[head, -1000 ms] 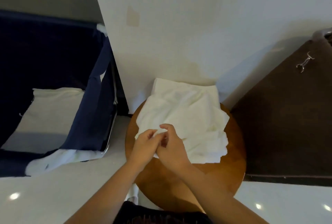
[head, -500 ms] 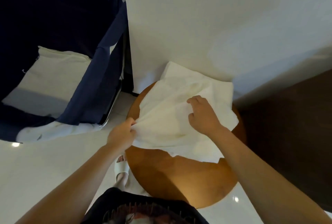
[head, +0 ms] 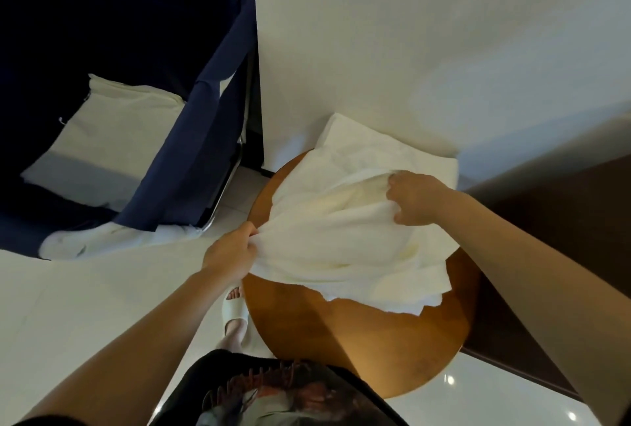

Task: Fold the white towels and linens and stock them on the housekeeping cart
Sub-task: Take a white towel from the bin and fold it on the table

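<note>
White towel (head: 341,231), mid-frame, is pinched by left hand (head: 229,255) and bunched in right hand (head: 414,199); soft and floppy, likely best grabbed at corners.

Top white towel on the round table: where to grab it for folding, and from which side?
Probably by its edges, not mid-cloth. The top towel is limp and lies on more white layers, so edge pinches lift one layer alone. As here: left hand pinches the near-left edge from the left of the table, right hand grips the far-right part from above.
</note>
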Demonstrator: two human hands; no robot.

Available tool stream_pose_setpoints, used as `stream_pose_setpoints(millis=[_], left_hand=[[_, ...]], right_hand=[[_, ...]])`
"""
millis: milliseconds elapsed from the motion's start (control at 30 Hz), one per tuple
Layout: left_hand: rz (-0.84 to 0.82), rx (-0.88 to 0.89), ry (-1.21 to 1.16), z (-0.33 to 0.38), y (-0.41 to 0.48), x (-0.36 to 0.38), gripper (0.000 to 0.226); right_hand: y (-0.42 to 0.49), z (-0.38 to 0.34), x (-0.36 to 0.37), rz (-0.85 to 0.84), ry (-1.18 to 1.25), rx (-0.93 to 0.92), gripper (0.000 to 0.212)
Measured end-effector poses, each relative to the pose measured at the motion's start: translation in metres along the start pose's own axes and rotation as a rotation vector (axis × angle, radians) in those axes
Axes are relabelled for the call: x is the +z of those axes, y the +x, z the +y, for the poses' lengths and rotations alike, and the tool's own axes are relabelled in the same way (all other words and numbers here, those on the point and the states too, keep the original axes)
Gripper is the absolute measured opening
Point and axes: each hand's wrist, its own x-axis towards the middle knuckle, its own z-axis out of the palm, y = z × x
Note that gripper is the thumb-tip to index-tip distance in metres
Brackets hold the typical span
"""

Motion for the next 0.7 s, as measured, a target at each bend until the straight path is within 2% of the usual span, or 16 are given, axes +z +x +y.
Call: stream_pose_setpoints(millis=[100, 167, 200, 233, 267, 333, 400, 567, 700], left_hand=[[0.009, 0.018, 0.015, -0.002, 0.005, -0.003, 0.011], [0.015, 0.022, -0.002, 0.001, 0.006, -0.003, 0.011], [0.017, 0.029, -0.008, 0.003, 0.006, -0.003, 0.012], [0.02, 0.04, -0.01, 0.006, 0.007, -0.003, 0.012], [0.025, 0.052, -0.011, 0.01, 0.008, -0.004, 0.012], [0.038, 0.073, -0.019, 0.016, 0.009, -0.006, 0.014], [0.046, 0.084, -0.009, 0.017, 0.01, -0.007, 0.014], [0.081, 0.132, 0.106, 0.013, 0.003, -0.017, 0.009], [0.238, 0.337, 0.249, 0.044, 0.003, -0.06, 0.015]], right_hand=[[-0.012, 0.004, 0.007, 0.077, -0.077, -0.105, 0.025], [-0.018, 0.0, 0.014, 0.265, -0.141, -0.284, 0.013], [-0.022, -0.003, 0.016, 0.32, -0.157, -0.378, 0.014], [-0.025, -0.008, 0.019, 0.357, -0.173, -0.442, 0.017], [-0.029, -0.011, 0.021, 0.304, -0.185, -0.475, 0.017], [-0.035, -0.016, 0.022, 0.175, -0.237, -0.419, 0.031], [-0.038, -0.014, 0.017, 0.107, -0.191, -0.319, 0.04], [-0.048, 0.012, -0.002, 0.245, -0.225, -0.211, 0.043], [-0.075, 0.042, -0.034, 0.193, -0.093, -0.083, 0.042]])
